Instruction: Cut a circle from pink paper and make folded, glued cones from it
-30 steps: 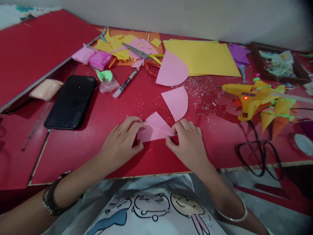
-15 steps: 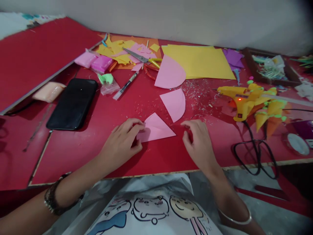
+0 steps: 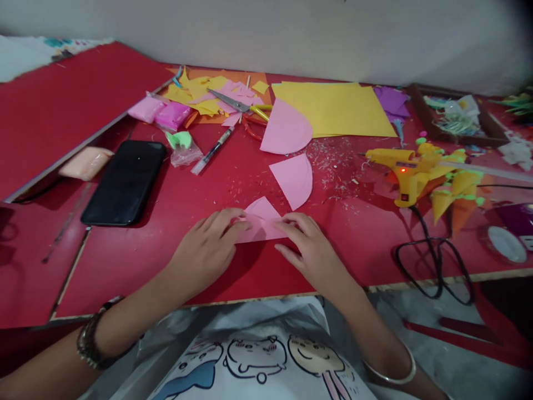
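Observation:
A folded piece of pink paper point(image 3: 263, 226) lies near the front of the red table, its peak pointing away from me. My left hand point(image 3: 212, 239) has its fingers curled around the left corner, thumb and index finger closed on the paper. Over the right corner, my right hand point(image 3: 310, 244) touches the paper with its fingertips, the thumb held apart below. Just beyond lie a folded pink paper wedge point(image 3: 295, 179) and a larger pink half-round paper point(image 3: 287, 129).
Scissors point(image 3: 241, 105) rest among yellow and pink scraps by yellow sheets point(image 3: 337, 111). A pen point(image 3: 213, 150) and a black phone point(image 3: 125, 183) lie left. A yellow glue gun point(image 3: 402, 172), its light lit red, lies right; its black cord point(image 3: 437, 250) hangs over the table edge.
My right hand has moved left, bringing its fingertips onto the paper's right corner. My left hand stays at the left corner. The view has shifted slightly.

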The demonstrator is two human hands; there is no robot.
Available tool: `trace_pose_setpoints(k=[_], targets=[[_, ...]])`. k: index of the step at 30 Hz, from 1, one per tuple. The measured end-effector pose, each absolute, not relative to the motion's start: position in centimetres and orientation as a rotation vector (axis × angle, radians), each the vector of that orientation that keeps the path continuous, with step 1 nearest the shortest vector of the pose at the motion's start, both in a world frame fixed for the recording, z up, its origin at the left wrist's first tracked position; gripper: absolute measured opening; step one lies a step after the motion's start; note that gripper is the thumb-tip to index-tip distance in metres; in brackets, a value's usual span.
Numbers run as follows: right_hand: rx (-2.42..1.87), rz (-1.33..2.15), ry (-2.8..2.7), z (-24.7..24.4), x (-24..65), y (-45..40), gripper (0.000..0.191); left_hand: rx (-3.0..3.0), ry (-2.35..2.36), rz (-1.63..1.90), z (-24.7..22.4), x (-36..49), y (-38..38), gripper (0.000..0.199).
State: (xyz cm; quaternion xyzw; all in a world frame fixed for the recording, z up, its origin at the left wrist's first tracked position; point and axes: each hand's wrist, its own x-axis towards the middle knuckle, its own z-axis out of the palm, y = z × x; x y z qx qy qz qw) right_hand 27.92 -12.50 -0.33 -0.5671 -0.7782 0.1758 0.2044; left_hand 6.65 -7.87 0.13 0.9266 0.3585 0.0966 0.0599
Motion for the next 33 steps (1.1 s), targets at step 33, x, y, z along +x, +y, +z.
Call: trace_pose_setpoints(k=[33], targets=[[-1.143, -0.523, -2.368, 0.4, 28.3, -12.8, 0.015, 2.75, 0.659, 0.635, 1.8, 7.7, -6.4, 0.023]])
